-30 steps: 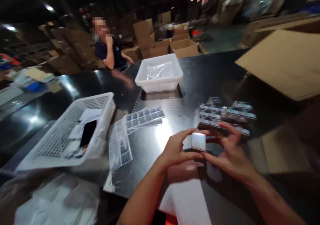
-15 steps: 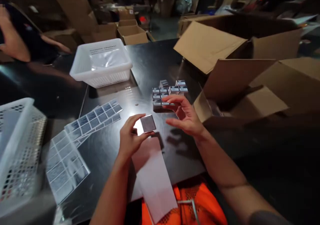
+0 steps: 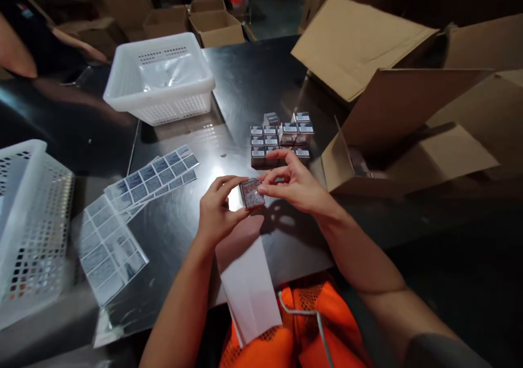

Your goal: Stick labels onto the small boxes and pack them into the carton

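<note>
Dark glossy bench (image 3: 261, 79) in warehouse, open cardboard cartons (image 3: 408, 117) at right. Left hand (image 3: 216, 213) and right hand (image 3: 296, 185) together hold small box (image 3: 250, 194) just above bench, both grips closed on it by fingertips. Box face possibly speckled label; blurred. Stack of small boxes (image 3: 280, 136) just behind. Label sheets (image 3: 134, 204) left, white basket (image 3: 161, 79) beyond.

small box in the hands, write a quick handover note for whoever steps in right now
Left hand: fingers pinch the small box over the black table.
Right hand: fingertips on the box's right edge.
Labelled boxes are stacked just behind the hands; label sheets lie to the left, an open carton to the right.
Done: a stack carries labels.
Left: apparently the held box; more cannot be told.
</note>
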Tool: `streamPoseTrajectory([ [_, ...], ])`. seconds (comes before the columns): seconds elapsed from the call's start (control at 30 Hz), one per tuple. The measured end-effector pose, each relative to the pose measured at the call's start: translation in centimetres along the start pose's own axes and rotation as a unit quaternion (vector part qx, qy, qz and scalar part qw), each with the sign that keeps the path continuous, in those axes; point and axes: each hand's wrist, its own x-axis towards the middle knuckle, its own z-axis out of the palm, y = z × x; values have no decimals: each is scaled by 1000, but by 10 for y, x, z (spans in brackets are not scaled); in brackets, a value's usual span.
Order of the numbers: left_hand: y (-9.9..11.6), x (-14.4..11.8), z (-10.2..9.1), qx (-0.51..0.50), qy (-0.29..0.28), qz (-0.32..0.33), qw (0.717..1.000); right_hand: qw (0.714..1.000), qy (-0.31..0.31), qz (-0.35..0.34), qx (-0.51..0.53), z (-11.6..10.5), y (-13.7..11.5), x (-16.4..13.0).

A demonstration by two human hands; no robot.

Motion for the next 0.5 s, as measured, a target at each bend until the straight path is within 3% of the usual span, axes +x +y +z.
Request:
streamPoseTrajectory([
  [0.5, 5, 0, 0, 10, 5, 14, 1000, 1000, 13, 10, -5, 3, -1, -1],
])
